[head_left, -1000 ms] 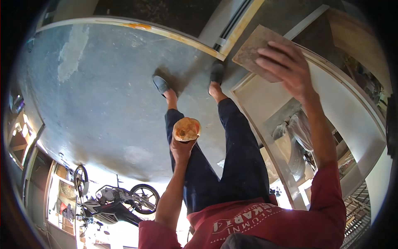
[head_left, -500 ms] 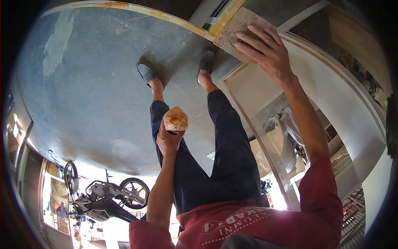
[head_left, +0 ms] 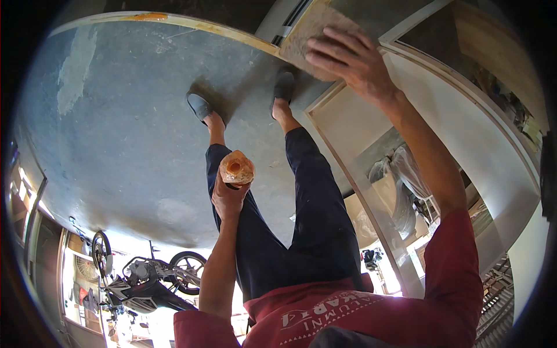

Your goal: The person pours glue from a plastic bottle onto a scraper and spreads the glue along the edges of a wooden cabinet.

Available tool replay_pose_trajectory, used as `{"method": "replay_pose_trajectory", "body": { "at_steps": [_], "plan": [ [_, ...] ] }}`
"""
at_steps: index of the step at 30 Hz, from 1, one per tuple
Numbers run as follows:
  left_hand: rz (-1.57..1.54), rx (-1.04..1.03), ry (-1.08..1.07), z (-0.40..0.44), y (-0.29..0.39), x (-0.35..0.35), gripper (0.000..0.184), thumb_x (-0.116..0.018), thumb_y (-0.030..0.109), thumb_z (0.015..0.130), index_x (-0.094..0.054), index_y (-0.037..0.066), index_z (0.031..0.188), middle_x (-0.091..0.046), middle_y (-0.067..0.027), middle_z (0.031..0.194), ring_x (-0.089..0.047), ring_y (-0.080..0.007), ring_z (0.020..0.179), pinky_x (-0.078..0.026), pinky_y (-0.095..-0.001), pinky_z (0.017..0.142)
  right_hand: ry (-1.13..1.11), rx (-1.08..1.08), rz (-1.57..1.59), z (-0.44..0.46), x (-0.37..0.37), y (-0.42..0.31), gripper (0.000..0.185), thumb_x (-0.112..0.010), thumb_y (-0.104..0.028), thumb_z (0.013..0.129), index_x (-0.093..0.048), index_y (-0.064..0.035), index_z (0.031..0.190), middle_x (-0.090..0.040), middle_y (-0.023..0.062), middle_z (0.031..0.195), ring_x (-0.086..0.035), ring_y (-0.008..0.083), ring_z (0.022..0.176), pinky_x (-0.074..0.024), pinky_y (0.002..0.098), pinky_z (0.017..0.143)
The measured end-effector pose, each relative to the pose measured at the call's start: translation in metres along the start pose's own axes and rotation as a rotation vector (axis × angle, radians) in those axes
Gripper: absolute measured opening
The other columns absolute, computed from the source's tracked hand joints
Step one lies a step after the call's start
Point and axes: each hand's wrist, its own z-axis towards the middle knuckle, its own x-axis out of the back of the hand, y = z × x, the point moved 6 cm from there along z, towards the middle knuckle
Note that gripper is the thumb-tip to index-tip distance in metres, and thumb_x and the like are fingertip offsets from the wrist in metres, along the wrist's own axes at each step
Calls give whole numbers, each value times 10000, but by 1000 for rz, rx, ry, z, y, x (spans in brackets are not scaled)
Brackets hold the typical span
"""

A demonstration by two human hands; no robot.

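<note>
My left hand (head_left: pixel 228 200) is wrapped around a glue bottle (head_left: pixel 238 165) above my left thigh. Its top faces the camera, crusted with orange-amber residue around a round opening; most of its body is hidden by my hand. At upper right, my right hand (head_left: pixel 355 65) lies over a thin, rough brown piece of board (head_left: pixel 301 43), fingers across its upper face and thumb out of sight. The board rests at the end of a long, pale curved strip (head_left: pixel 214 28) smeared with yellowish glue, with a wet amber patch (head_left: pixel 149 17) farther left.
White framed panels (head_left: pixel 493 156) stand close to my right arm. Behind them is plastic-wrapped material (head_left: pixel 403 191). A motorcycle (head_left: pixel 145 278) is parked at lower left on the grey concrete floor (head_left: pixel 139 116). My slippered feet (head_left: pixel 200 105) stand below the strip.
My right hand and the brown board have moved a little left and up along the strip. The left hand with the bottle has shifted slightly left in view, as has the whole scene.
</note>
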Motion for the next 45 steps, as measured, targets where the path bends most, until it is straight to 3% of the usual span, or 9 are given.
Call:
{"method": "replay_pose_trajectory", "body": {
  "at_steps": [8,13,14,27,29,33,35,38,45],
  "plan": [
    [15,20,8,7,9,5,914,-1008,387,662,-610,109,1437,-747,-148,1279,-719,-353,1185,-571,-467,1018,-174,27,36,-25,25,11,469,-677,-202,893,-708,-239,1359,-650,-46,1451,-561,218,1396,-412,425,1177],
    [-5,-13,11,6,12,8,906,-982,332,682,-593,89,1463,-728,-151,1325,-710,-359,1201,-560,-453,1021,102,12,-8,0,26,42,512,-699,-208,898,-693,-268,1407,-639,-87,1487,-555,200,1416,-429,429,1196],
    [-1,-11,12,6,14,9,906,-982,332,682,-593,89,1463,-728,-151,1325,-710,-359,1201,-560,-453,1021,87,24,-32,5,22,41,492,-713,-114,884,-729,-228,1363,-661,-58,1474,-578,227,1406,-478,441,1150],
    [24,11,-9,9,19,12,883,-975,326,690,-595,92,1452,-735,-140,1309,-713,-359,1190,-565,-455,1009,82,30,-10,1,11,47,507,-718,-125,892,-711,-255,1381,-642,-73,1497,-558,204,1430,-463,425,1172],
    [19,15,-6,9,18,12,884,-974,326,689,-595,90,1452,-735,-140,1310,-714,-359,1190,-566,-455,1008,-17,43,-60,-3,21,44,489,-708,-221,894,-704,-283,1379,-652,-91,1455,-546,187,1419,-412,418,1209],
    [20,5,-9,9,14,12,894,-973,327,692,-586,92,1463,-734,-146,1311,-713,-364,1190,-568,-459,1004,-277,60,-60,-13,34,31,481,-711,-207,891,-711,-265,1368,-669,-73,1418,-563,189,1388,-424,424,1179],
    [0,7,-8,10,15,10,899,-972,328,693,-581,92,1468,-733,-148,1313,-714,-367,1189,-569,-460,1002,-47,44,-21,-5,49,22,462,-706,-211,894,-710,-244,1354,-677,-61,1392,-579,185,1356,-422,428,1168],
    [15,-26,20,10,17,14,916,-1002,391,673,-608,78,1439,-745,-167,1272,-724,-358,1177,-572,-461,1018,1,56,-31,10,38,11,437,-705,-225,893,-708,-230,1331,-676,-58,1390,-585,195,1343,-417,423,1165],
    [9,-17,15,12,12,12,906,-1002,376,677,-608,78,1437,-751,-167,1255,-730,-365,1160,-577,-466,1009,-97,12,-10,7,30,-2,445,-667,-188,914,-712,-200,1357,-671,-36,1432,-591,224,1353,-429,426,1122]
  ]
}}
